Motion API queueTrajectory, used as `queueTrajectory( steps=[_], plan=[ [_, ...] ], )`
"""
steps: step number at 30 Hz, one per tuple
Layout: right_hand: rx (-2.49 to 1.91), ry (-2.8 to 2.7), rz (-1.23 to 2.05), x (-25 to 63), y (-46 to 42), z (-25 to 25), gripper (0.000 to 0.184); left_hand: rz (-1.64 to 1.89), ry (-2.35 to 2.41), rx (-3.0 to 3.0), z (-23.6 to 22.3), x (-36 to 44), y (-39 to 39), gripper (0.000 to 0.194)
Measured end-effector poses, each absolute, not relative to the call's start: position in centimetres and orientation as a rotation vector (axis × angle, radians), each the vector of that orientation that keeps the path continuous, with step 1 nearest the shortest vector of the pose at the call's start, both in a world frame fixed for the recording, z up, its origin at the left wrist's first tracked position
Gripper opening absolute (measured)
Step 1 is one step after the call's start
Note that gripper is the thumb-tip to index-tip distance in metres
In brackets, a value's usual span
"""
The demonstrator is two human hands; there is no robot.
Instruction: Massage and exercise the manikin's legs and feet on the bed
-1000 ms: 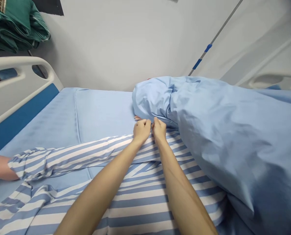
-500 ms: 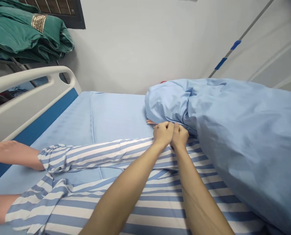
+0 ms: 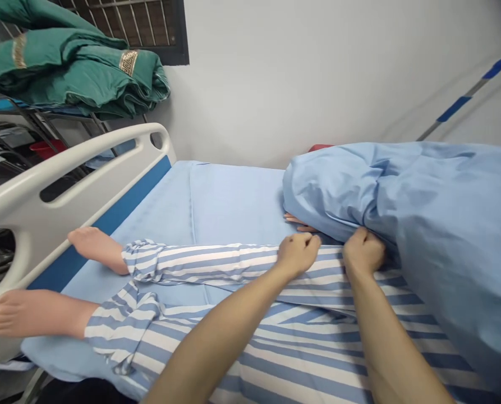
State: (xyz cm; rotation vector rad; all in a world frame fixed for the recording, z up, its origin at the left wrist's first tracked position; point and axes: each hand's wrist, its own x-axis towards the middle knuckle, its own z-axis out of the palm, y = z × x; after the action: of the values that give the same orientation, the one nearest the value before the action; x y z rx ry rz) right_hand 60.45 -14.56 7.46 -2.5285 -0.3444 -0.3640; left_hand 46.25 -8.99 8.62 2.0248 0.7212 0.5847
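Observation:
My right hand [image 3: 363, 252] is closed on the edge of the light blue quilt [image 3: 444, 213], which lies bunched over the upper part of a mannequin-like figure. Left of it, my left hand [image 3: 298, 255] makes a fist just over the blue and white striped trousers [image 3: 220, 261]; anything inside it is hidden. Both trouser legs lie stretched along the bed, and bare, plastic-looking feet [image 3: 21, 311] stick out at the cuffs. Fingers of the figure's hand [image 3: 296, 220] show from under the quilt, near my left fist.
A cream and blue bed end board [image 3: 119, 137] rises beyond the feet. Light blue sheet [image 3: 233, 196] covers the mattress against the white wall [image 3: 296, 73]. Folded green bedding [image 3: 86, 73] sits on a metal rack at upper left. A pole with blue grips [image 3: 454, 109] leans at right.
My hands, side by side at the quilt's edge before, have moved apart, the right one toward the quilt, the left one over the trousers. The view has swung left, showing more of the feet.

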Motion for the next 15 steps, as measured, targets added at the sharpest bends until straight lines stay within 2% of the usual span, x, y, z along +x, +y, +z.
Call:
queueTrajectory(
  steps=[9,15],
  plan=[
    [-2.464,-0.310,-0.329,60.3,-14.9,6.9,0.045,0.551,0.944,1.978,9.5,23.6,-3.5,0.039],
    [-2.444,-0.258,-0.190,60.6,-14.8,7.6,0.037,0.751,1.353,1.828,9.4,9.4,-6.0,0.041]
  ],
)
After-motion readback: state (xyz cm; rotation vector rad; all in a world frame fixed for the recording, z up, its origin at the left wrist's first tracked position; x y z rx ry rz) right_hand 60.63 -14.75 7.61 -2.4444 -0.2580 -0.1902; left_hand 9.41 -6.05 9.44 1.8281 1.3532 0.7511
